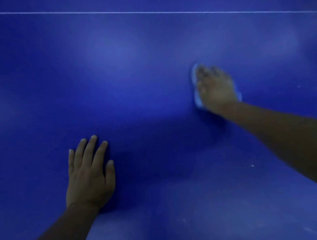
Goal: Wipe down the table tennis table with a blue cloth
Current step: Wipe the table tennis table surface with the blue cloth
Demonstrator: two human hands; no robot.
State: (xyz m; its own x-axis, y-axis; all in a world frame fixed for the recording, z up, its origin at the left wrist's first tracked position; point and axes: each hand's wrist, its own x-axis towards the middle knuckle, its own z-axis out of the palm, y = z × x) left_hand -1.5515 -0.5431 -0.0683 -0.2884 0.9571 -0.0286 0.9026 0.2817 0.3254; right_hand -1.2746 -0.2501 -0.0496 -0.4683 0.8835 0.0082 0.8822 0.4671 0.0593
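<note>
The blue table tennis table [129, 74] fills the whole view. My right hand [216, 87] lies stretched out to the right of centre, fingers straight, pressing a light blue cloth [197, 100] flat on the surface. Only the cloth's edges show around the hand, which is blurred. My left hand [90, 176] rests flat on the table at the lower left, fingers spread and straight, holding nothing.
A thin white line [142, 13] runs across the far part of the table, slanting down to the right. Small pale specks [252, 165] and faint smears lie on the near right part of the surface.
</note>
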